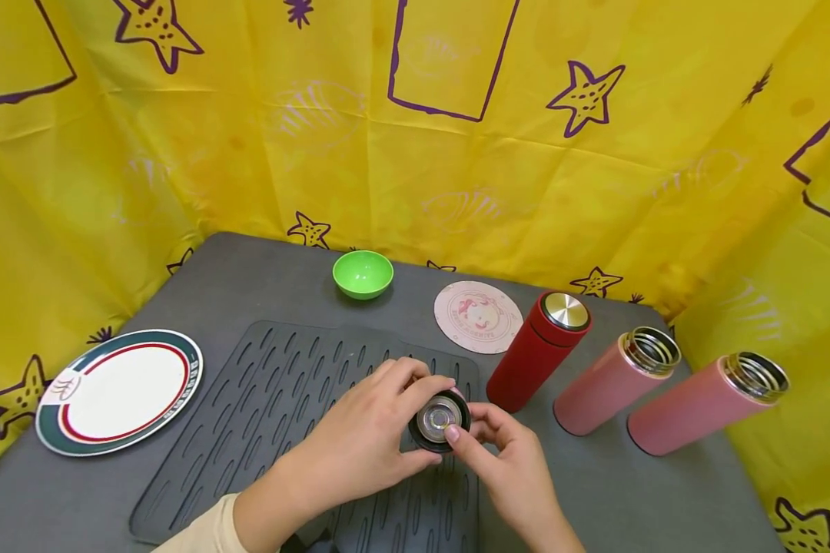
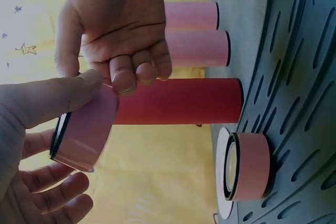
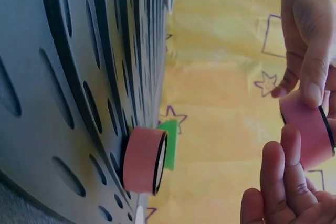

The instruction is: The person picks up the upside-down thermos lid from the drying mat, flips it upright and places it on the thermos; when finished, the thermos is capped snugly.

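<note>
Nearest the head camera, both hands meet over the near edge of the dark slotted mat, holding one pink bottle cap raised above it with its metal-lined inside turned up. The left hand has its fingers curled over the cap's far rim and its thumb pressed on the near side, so the cap is clamped between them. The right hand pinches the cap's right edge with thumb and fingertips, the remaining fingers curled beneath. In the left wrist view the held cap shows a pink wall with a dark rim, and a second pink cap stands on the mat, apart from the hands. Beyond the hands to the right stands a red bottle, closed with a steel-topped lid. Further right two pink bottles stand uncapped, their threaded steel mouths showing. A round pink coaster lies just left of the red bottle, a green bowl sits near the backdrop, and a white plate with a green and red rim lies at the far left of the grey table.
</note>
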`<action>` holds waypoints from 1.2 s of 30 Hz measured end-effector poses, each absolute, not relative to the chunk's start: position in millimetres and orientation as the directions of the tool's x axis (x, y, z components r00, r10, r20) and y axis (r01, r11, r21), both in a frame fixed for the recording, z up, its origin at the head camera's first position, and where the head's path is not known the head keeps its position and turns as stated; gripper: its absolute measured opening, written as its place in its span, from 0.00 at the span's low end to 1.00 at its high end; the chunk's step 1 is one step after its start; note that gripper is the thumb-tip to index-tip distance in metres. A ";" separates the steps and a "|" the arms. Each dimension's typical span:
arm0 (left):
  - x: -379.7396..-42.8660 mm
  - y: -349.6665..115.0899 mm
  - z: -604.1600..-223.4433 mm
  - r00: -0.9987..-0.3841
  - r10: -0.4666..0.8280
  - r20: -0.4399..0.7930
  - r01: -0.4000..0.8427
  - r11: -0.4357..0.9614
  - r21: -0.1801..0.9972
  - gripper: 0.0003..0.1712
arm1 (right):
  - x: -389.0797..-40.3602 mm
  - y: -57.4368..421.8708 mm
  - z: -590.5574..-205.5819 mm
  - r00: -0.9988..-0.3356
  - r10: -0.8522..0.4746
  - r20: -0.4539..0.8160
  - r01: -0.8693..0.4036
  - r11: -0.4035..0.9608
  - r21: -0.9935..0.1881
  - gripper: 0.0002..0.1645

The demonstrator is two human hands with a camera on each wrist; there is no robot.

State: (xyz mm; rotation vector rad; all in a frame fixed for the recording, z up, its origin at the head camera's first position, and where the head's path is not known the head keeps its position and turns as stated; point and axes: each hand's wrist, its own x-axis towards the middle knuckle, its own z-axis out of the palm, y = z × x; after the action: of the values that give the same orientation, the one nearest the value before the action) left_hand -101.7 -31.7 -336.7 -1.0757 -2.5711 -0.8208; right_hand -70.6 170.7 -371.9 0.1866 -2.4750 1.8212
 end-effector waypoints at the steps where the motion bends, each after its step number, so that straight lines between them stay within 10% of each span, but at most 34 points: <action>1: -102.0 -30.9 -337.4 -0.703 0.584 0.406 0.711 0.569 0.413 0.48 | -70.5 172.1 -372.1 -0.988 -0.054 0.145 -0.154 0.308 -0.939 0.10; 8: -107.0 -24.9 -345.7 -0.805 0.525 0.276 0.572 0.567 0.593 0.54 | -73.5 184.4 -374.6 -0.923 -0.044 0.381 -0.364 0.417 -0.833 0.18; 20: -118.8 -5.1 -351.9 -0.882 0.462 0.089 0.286 0.375 0.882 0.35 | -81.3 205.0 -383.7 -0.696 -0.100 0.711 -0.636 0.546 -0.545 0.30; 27: -121.0 9.8 -352.4 -0.867 0.467 0.172 0.345 0.315 0.884 0.34 | -80.2 205.9 -366.5 -0.598 -0.111 0.794 -0.734 0.473 -0.487 0.15; 36: -121.1 28.2 -344.8 -0.855 0.410 0.318 0.450 0.284 0.847 0.34 | -76.8 219.1 -347.9 -0.549 -0.048 0.834 -0.738 0.496 -0.457 0.20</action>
State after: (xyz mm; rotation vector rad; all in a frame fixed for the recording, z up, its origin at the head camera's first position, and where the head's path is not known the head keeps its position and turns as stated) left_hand -121.1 28.2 -344.8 -0.8335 -2.4863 -1.6601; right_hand -76.8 219.1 -347.9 0.6482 -1.9408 1.0917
